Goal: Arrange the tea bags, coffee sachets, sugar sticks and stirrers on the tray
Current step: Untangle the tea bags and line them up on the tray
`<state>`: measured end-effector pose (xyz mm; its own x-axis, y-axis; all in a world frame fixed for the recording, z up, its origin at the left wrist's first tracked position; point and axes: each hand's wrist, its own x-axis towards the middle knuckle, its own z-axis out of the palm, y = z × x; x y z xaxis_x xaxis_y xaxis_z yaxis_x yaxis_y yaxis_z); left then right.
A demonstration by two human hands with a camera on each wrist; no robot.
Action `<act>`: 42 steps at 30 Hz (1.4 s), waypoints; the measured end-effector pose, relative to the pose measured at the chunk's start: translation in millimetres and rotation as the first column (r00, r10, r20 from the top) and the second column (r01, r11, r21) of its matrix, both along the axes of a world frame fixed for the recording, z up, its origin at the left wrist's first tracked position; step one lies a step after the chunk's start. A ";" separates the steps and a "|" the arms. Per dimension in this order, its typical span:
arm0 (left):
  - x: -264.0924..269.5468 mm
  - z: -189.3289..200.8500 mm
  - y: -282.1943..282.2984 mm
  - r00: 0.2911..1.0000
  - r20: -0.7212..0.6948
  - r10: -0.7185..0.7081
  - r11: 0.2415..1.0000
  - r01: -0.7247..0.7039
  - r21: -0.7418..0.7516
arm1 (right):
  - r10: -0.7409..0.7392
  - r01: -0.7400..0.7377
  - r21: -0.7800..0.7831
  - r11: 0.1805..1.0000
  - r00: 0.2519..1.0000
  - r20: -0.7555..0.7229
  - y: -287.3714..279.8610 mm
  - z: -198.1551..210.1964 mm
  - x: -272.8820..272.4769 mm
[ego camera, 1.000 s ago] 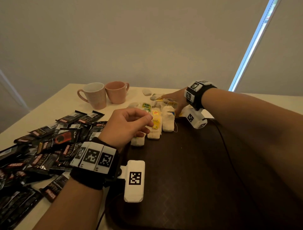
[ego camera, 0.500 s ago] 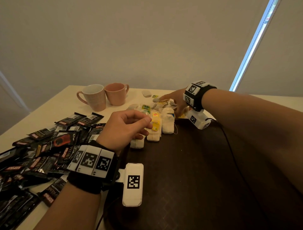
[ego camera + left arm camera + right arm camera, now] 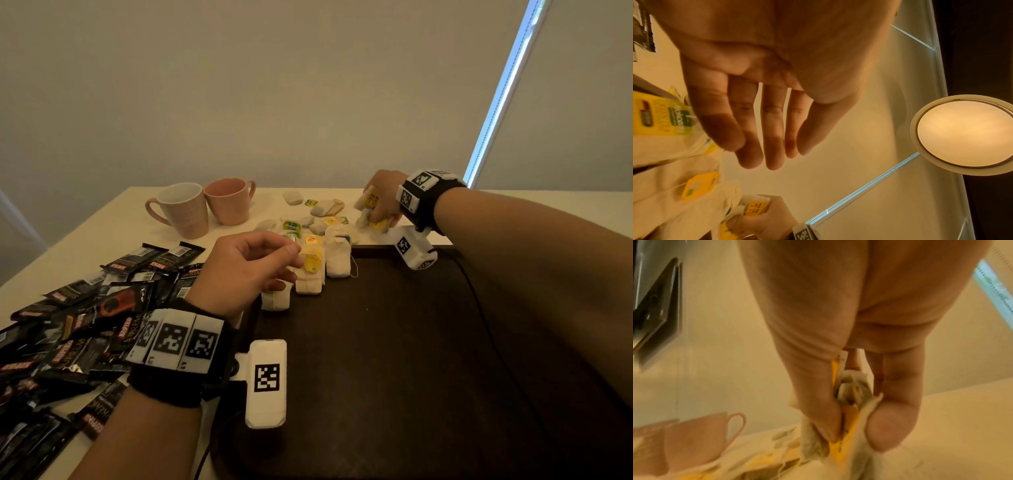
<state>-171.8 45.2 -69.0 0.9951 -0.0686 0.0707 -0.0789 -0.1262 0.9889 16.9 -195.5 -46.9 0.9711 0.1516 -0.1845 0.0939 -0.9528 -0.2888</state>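
My right hand (image 3: 373, 216) grips a small bunch of tea bags (image 3: 371, 199) with yellow tags, lifted just beyond the far edge of the dark brown tray (image 3: 394, 342). The right wrist view shows thumb and fingers pinching those tea bags (image 3: 855, 391). A short row of white tea bags (image 3: 310, 274) lies at the tray's far left corner. My left hand (image 3: 294, 262) hovers over that row; its fingers (image 3: 774, 129) are relaxed and hold nothing. More loose tea bags (image 3: 323, 209) lie on the table behind the tray. Black coffee sachets (image 3: 85, 318) are piled to the left.
Two pink mugs (image 3: 181, 209) (image 3: 229, 200) stand at the back left of the cream table (image 3: 85, 240). A window strip (image 3: 503, 89) runs down the right of the wall. No sugar sticks or stirrers are visible.
My right hand has closed on tea bags from the loose pile and lifted them up and to the right. The left hand has stayed over the row.
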 end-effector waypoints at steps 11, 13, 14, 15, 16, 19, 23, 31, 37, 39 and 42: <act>-3.9 1.3 -9.9 0.999 -0.048 0.008 0.997 -0.012 -0.082 | 0.082 -0.184 0.344 0.921 0.953 0.290 2.2 48.6 -53.5; -3.7 0.2 -10.5 0.998 -0.056 0.029 0.997 -0.033 -0.077 | 0.167 -0.286 0.405 0.869 0.938 0.303 12.8 60.2 -74.0; -2.9 -0.6 -9.6 0.998 -0.042 0.037 0.998 -0.039 -0.050 | 0.205 -0.330 0.429 0.841 0.928 0.312 17.8 66.0 -84.1; -2.3 -0.8 -8.0 0.999 -0.016 0.043 0.999 -0.043 -0.008 | 0.242 -0.373 0.455 0.809 0.916 0.320 22.6 71.5 -94.5; -2.1 -0.5 -6.8 0.999 0.011 0.050 0.998 -0.050 0.034 | 0.274 -0.408 0.487 0.772 0.905 0.325 26.8 76.4 -104.7; -3.7 2.1 -6.7 0.997 0.059 0.058 0.996 -0.061 0.060 | 0.364 -0.489 0.549 0.678 0.872 0.327 37.7 89.0 -132.0; -9.2 2.6 -12.1 0.999 0.030 -0.024 0.997 0.026 -0.066 | 0.488 -0.542 0.606 0.583 0.829 0.273 50.0 93.7 -153.5; -18.8 10.4 -14.0 0.978 0.005 -0.208 0.977 0.207 0.050 | 0.472 -0.490 0.639 0.593 0.855 0.218 48.3 82.5 -161.0; -18.2 13.4 -4.5 0.945 -0.041 -0.324 0.923 0.325 0.206 | 0.424 -0.442 0.653 0.615 0.883 0.199 40.6 83.2 -160.5; -17.6 12.4 -3.6 0.937 -0.067 -0.342 0.883 0.345 0.318 | 0.412 -0.428 0.681 0.595 0.889 0.198 39.9 85.7 -160.1; -16.7 10.3 -7.8 0.940 -0.053 -0.338 0.862 0.332 0.383 | 0.408 -0.426 0.696 0.578 0.889 0.207 39.4 90.3 -159.6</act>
